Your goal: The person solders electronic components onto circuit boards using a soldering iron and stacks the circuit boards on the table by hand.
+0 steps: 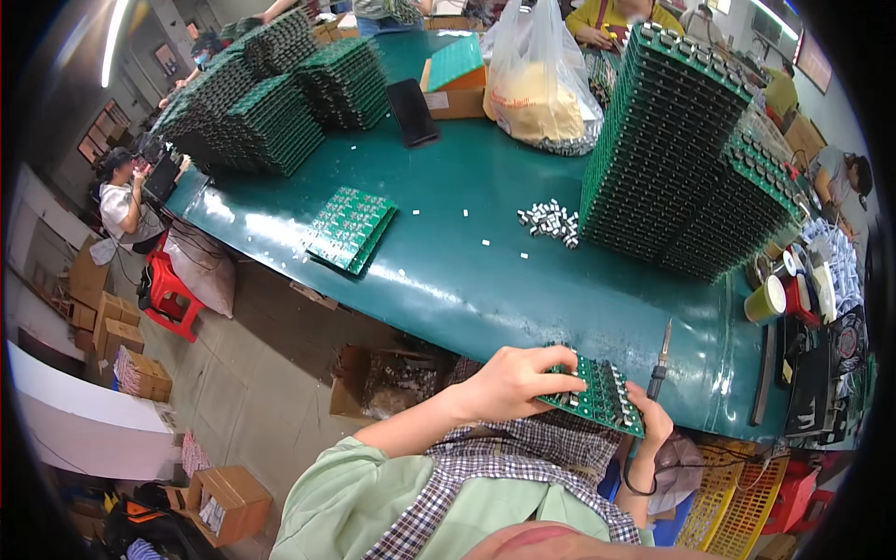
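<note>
Head view: PCB panel is lower R of centre, held up over the near edge of the green table, component face up toward the cam. L hand comes in from its left, fingers bent & spread over the upper-L part of the face; can't tell if they pinch a small part or just press. R hand is clamped on the panel's R end. Soldering iron stands up just beside that end, tip toward top of frame; handle meets the R hand, prob. tucked in it, but exact hold is hidden.

Risks, my guess: main one = hot tip, if it's on. A twist of the R wrist w/ panel & iron together could swing it onto the board or L fingers. Dark cord by the R wrist might snag & tug the iron. Panel could tip if R grip slackens, as L fingers seem to be mostly on top; any unsoldered parts would then shift. Less likely: a forward elbow knock into the loose parts pile or tall board stack, upper R.

Orientation: panel's long axis approx. L to R, dipping toward lower R; R end points at the R palm, L end partly under the L fingers. Component rows run crosswise, slanting top to bottom.
</note>
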A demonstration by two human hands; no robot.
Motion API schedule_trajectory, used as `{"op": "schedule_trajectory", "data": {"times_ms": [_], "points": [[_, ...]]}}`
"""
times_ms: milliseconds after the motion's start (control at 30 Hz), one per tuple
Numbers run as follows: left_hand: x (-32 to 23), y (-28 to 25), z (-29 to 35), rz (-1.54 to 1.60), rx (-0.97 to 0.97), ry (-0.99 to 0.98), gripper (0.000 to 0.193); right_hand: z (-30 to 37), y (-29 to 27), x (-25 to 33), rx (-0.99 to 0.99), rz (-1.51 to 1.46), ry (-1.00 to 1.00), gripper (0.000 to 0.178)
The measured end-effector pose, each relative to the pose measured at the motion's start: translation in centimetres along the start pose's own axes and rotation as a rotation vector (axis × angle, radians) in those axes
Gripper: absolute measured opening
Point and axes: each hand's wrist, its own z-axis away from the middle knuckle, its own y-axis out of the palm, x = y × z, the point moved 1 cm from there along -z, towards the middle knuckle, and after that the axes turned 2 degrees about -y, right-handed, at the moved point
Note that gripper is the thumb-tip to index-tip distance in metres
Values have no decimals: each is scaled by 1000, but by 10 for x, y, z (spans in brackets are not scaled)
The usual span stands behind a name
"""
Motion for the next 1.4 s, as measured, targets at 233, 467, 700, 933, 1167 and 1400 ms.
{"op": "schedule_trajectory", "data": {"times_ms": [233,467,700,933,1167,1400], "points": [[3,1,2,3,-19,16,44,-4,4,2,-18,3,-16,20],[5,5,3,90,14,3,39,5,4,0,-51,14,1,19],[3,3,6,85,33,-37,42,1,4,-1,-29,23,-10,16],[12,-2,14,19,-48,-205,48,1,2,-2,-44,37,-29,16],[23,3,26,-81,-188,-118,23,-4,7,0,-52,38,-16,16],[24,5,25,-70,-243,-87,20,-4,5,3,-63,31,-3,16]]}}
